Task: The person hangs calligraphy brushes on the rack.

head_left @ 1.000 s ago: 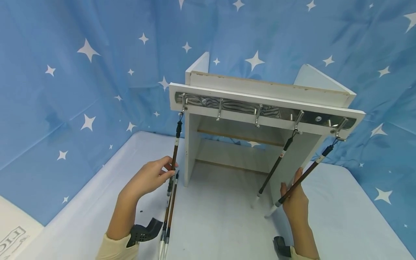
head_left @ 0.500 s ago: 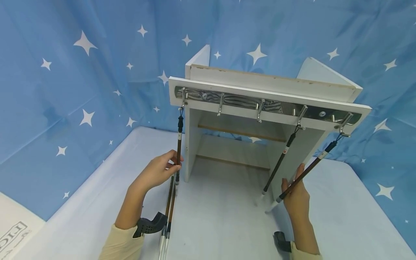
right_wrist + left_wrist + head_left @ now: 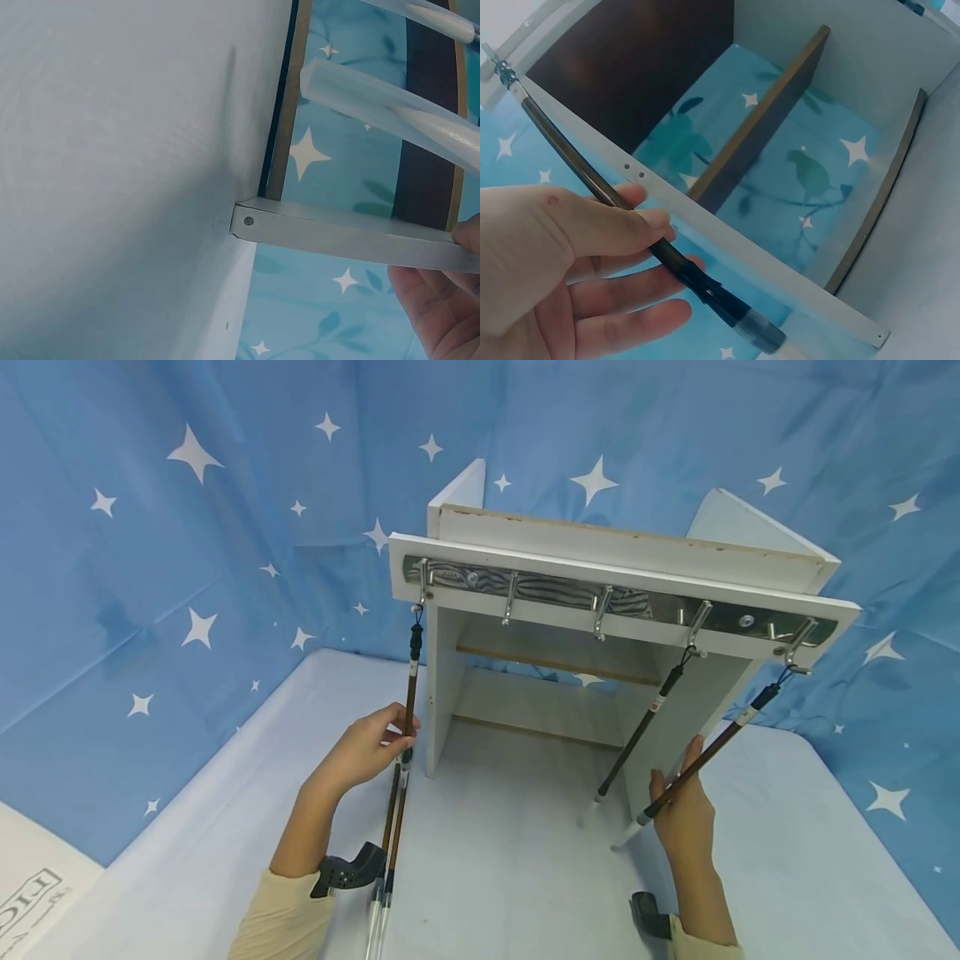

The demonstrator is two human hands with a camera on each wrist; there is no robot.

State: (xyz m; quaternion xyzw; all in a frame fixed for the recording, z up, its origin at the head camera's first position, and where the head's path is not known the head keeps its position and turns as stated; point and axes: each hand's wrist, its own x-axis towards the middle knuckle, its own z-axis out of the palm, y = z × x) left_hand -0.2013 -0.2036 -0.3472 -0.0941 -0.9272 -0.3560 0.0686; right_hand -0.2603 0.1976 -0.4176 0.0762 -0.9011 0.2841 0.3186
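Observation:
A calligraphy brush [image 3: 412, 687] hangs by its cord loop from the leftmost hook of a white wooden rack [image 3: 622, 582]. My left hand [image 3: 365, 747] pinches its dark handle between thumb and fingers; the left wrist view shows the other fingers spread behind the handle [image 3: 592, 178]. With my right hand [image 3: 686, 827] I hold the rack's right side panel [image 3: 337, 234], thumb on one face and fingers on the other. Two more brushes hang at the right: a dark brush [image 3: 639, 735] and a brown brush [image 3: 708, 753] passing in front of my right hand. Clear caps [image 3: 390, 105] cover their tips.
A metal hook strip [image 3: 555, 603] runs along the rack's front; its second and third hooks carry nothing. Loose brushes [image 3: 392, 843] lie on the white tabletop [image 3: 495, 877] below my left hand. A blue star-patterned curtain [image 3: 247, 527] stands behind. A printed white surface [image 3: 33, 893] shows at lower left.
The head view has tilted, so the rack sits slightly higher. My left hand, still pinching the brush, has moved a little up and right. My right hand has kept its hold on the panel.

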